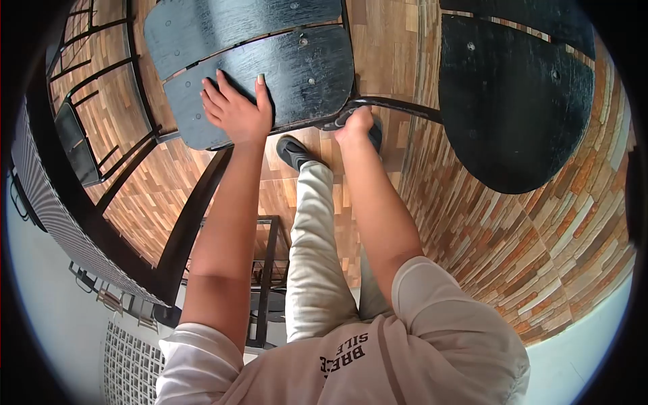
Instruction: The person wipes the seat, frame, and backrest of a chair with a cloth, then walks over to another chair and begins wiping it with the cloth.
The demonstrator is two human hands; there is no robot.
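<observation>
A dark, two-board wooden seat [290,61] on a black metal frame fills the upper middle of the head view. My left hand [239,111] lies flat on its nearer board, thumb and fingers spread. Beside the seat's near right corner, my right hand [356,127] has its fingers wrapped round the black metal frame [398,106]; part of those fingers is hidden. That frame bar runs right to a second dark wooden board [513,108] with a rounded lower end.
Wood-patterned tiles cover the floor [270,196], and a stone-patterned surface [533,250] lies at the right. Black metal frames [138,74] stand at the left, near a long dark-edged panel [61,196]. A white grid [131,361] shows at lower left. My shoe [293,152] is below the seat.
</observation>
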